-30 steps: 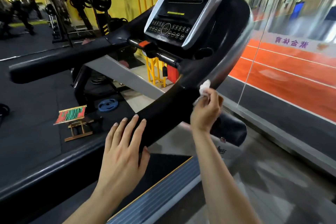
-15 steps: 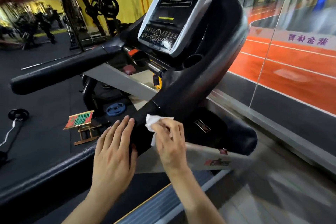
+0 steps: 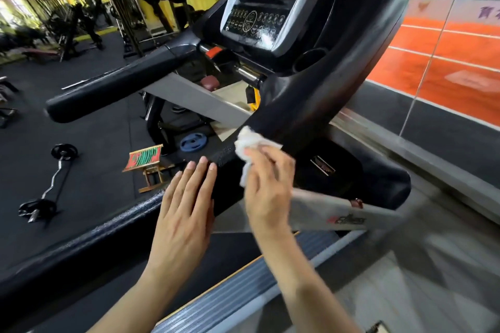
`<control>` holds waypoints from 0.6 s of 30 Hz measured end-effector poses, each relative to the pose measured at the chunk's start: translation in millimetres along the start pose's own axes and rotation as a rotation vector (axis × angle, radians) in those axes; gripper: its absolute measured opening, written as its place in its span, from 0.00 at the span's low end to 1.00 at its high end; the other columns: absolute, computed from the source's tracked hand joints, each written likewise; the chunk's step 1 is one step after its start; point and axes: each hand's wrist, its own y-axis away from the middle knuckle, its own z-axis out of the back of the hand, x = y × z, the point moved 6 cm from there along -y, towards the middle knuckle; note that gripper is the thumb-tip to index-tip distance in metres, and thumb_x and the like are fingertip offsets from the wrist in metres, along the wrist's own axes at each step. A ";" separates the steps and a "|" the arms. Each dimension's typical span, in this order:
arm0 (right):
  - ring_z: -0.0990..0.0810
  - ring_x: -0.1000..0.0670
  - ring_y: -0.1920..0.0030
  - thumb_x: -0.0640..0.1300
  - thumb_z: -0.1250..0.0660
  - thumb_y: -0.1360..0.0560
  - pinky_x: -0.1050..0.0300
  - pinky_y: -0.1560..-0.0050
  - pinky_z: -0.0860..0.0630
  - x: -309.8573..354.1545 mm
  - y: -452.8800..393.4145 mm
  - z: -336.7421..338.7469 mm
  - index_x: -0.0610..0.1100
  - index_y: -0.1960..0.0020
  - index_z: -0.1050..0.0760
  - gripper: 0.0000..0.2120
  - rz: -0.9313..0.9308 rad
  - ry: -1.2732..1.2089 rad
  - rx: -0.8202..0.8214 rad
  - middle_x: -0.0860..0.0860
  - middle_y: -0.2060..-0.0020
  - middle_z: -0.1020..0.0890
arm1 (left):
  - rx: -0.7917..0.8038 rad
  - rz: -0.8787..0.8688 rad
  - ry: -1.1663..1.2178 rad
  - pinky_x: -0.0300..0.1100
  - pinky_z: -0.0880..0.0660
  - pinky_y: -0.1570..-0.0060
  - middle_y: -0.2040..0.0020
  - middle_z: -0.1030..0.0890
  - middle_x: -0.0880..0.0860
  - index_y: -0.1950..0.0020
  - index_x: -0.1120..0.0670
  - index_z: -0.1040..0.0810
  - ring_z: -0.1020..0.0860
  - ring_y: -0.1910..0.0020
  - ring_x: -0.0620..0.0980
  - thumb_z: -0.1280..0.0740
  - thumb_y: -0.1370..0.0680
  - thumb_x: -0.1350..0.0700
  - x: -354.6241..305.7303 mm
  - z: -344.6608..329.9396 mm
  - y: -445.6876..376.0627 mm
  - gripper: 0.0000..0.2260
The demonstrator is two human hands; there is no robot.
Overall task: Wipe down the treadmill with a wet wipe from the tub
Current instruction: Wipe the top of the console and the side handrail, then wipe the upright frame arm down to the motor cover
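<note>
Two hands on black padded treadmill handrail [image 3: 292, 113] | right hand [image 3: 266, 184] pinches crumpled white wet wipe [image 3: 250, 144] against it, mid-wipe | left hand [image 3: 186, 205] flat, fingers straight, bracing | next, I judge: drag wipe along rail

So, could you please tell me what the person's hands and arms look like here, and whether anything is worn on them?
Both arms are bare as far as the view shows: no sleeves, gloves, watch, rings or bracelets appear on the left hand or the right hand. The fingers are slender, with short, unpainted nails.
</note>
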 end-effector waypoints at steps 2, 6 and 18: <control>0.20 0.43 0.46 0.37 0.38 0.17 0.49 0.42 0.23 13.4 14.1 -4.3 0.38 0.45 0.16 0.11 0.059 -0.025 0.028 0.41 0.46 0.19 | 0.010 -0.010 -0.058 0.62 0.39 0.24 0.19 0.39 0.59 0.20 0.60 0.39 0.40 0.20 0.59 0.38 0.18 0.61 5.5 1.4 13.0 0.27; 0.22 0.43 0.44 0.32 0.37 0.20 0.44 0.43 0.23 -6.6 -2.6 1.7 0.36 0.45 0.17 0.10 0.043 0.038 -0.029 0.41 0.46 0.19 | 0.021 -0.037 -0.159 0.61 0.42 0.23 0.18 0.41 0.58 0.19 0.57 0.38 0.42 0.19 0.60 0.35 0.21 0.63 24.6 7.0 44.6 0.30; 0.22 0.54 0.39 0.31 0.32 0.22 0.53 0.32 0.26 -19.3 117.5 8.6 0.40 0.35 0.21 0.16 -0.514 0.042 -0.224 0.46 0.43 0.20 | 0.115 -0.195 -0.070 0.64 0.41 0.24 0.18 0.41 0.59 0.20 0.58 0.36 0.45 0.19 0.62 0.36 0.25 0.63 58.4 21.5 101.1 0.32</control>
